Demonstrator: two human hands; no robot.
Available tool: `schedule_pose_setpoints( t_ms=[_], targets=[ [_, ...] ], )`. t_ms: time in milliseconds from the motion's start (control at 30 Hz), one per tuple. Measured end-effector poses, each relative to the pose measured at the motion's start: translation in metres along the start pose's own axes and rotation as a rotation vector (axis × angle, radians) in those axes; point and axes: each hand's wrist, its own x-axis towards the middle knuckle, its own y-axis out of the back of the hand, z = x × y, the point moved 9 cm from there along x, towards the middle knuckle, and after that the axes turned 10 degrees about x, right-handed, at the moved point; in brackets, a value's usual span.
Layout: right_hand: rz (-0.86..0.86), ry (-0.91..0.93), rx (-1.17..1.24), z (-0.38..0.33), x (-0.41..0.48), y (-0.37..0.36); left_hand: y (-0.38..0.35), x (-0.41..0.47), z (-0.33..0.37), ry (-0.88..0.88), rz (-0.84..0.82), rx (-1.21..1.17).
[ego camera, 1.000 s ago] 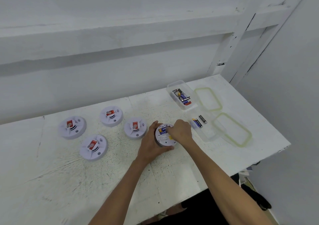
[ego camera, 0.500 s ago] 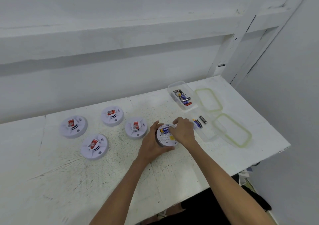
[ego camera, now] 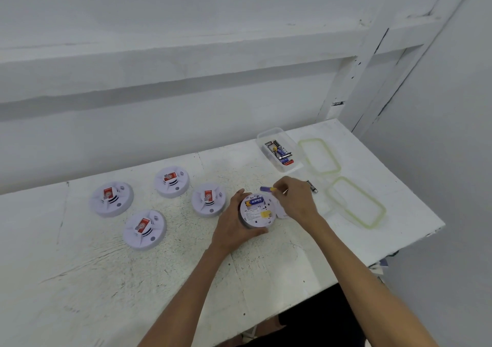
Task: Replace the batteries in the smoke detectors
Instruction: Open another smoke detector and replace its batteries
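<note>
Purple-and-yellow cylindrical battery (ego camera: 266, 189) is now out of the overturned white round smoke detector (ego camera: 256, 215) — pinched in right hand (ego camera: 295, 203) fingers; left hand (ego camera: 234, 220) fingers clamp its rim — second blue battery (ego camera: 255, 202) remains seated.

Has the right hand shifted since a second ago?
Yes. The right hand, pinching a purple battery, has moved right off the open smoke detector, toward the black battery.
</note>
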Motion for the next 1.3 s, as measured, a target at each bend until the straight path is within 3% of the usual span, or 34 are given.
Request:
schedule_pose_setpoints(
  t_ms=[133, 267, 500, 767, 867, 1000, 1100, 1200, 1300],
  targets=[
    [0.209, -0.063, 0.067, 0.019, 0.007, 0.046, 0.002, -0.002, 0.0, -0.002, 0.011, -0.003],
    [0.296, -0.231, -0.009, 0.061, 0.011, 0.072, 0.001, -0.002, -0.002, 0.005, 0.004, -0.005],
    [0.209, -0.438, -0.181, 0.11, 0.007, 0.067, 0.003, -0.002, 0.001, -0.004, 0.009, 0.006],
    [0.133, -0.45, -0.247, 0.105, 0.011, 0.054, 0.001, -0.001, 0.0, 0.003, 0.0, -0.003],
    [0.162, -0.392, -0.271, 0.086, 0.009, 0.056, 0.0, -0.001, -0.003, 0.015, 0.001, -0.006],
    [0.198, -0.112, -0.176, 0.038, 0.008, 0.048, 0.0, 0.0, -0.005, 0.006, 0.007, -0.006],
    [0.117, 0.084, -0.087, 0.003, 0.001, 0.023, 0.001, 0.0, -0.001, -0.021, 0.013, 0.003],
    [0.004, 0.213, -0.145, -0.024, -0.007, -0.012, 0.0, 0.003, -0.003, -0.008, 0.027, -0.033],
    [-0.115, 0.174, -0.197, -0.032, -0.006, -0.048, -0.003, 0.007, -0.012, 0.017, 0.023, -0.093]
  ],
)
